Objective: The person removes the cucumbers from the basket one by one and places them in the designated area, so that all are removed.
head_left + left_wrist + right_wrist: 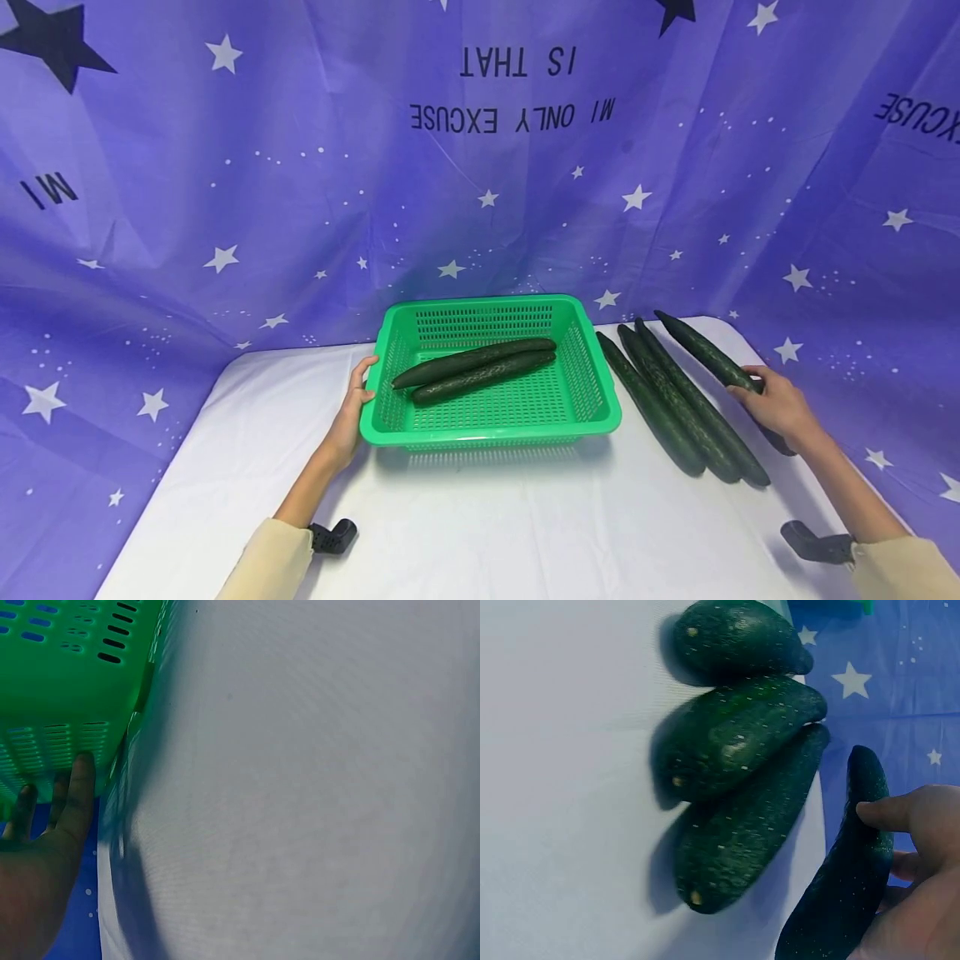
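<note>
My right hand (776, 406) grips a dark green cucumber (701, 346) at the right of the table. In the right wrist view, the thumb lies along the upper side of this cucumber (847, 862) and the fingers go round behind it. My left hand (348, 421) rests against the left side of a green plastic basket (491, 436). The left wrist view shows its fairly straight fingers (79, 791) touching the slotted wall. Two more cucumbers (483, 375) lie side by side inside the basket.
Between the basket and my right hand, three cucumbers (675, 408) lie side by side on the white tablecloth (480, 525). A purple curtain (525, 225) with stars and lettering hangs behind the table. Black devices (333, 536) are worn at both wrists.
</note>
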{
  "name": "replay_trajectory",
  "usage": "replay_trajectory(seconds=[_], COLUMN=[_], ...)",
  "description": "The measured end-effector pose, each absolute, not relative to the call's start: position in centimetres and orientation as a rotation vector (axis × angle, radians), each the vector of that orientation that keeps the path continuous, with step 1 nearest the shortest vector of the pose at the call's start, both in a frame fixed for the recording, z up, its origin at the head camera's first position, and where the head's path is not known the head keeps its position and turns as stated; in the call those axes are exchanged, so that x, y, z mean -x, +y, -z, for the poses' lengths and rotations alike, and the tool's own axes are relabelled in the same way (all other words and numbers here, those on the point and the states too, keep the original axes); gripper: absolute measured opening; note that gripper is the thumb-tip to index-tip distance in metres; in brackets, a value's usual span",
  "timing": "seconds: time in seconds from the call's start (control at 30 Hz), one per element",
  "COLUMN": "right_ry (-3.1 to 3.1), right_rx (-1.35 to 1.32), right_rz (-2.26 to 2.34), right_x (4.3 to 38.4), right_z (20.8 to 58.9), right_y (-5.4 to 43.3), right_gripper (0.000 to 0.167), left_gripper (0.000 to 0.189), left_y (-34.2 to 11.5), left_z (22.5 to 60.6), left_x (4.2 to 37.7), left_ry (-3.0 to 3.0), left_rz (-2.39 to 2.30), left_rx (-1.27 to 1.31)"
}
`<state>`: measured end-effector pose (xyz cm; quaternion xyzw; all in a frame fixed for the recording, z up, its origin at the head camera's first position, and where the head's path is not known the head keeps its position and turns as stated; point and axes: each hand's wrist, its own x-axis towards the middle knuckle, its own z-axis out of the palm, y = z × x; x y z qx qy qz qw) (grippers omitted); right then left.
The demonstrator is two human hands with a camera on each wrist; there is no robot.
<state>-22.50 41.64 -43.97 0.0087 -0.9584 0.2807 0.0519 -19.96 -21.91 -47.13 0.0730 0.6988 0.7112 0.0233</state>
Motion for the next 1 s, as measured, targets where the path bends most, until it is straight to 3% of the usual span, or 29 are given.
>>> replay_trajectory(seconds=[1.0], right_ry=[-3.034], right_rx=[0.005], right_rz=[-1.145], right_x=[22.5], right_z=[46.3], right_y=[41.1], right_gripper=[0.060], left_gripper=[0.060], left_y=[-21.9], left_z=[47.1], left_x=[20.0], left_ry=[2.182], left_rz=[-2.192], left_rx=[-0.228])
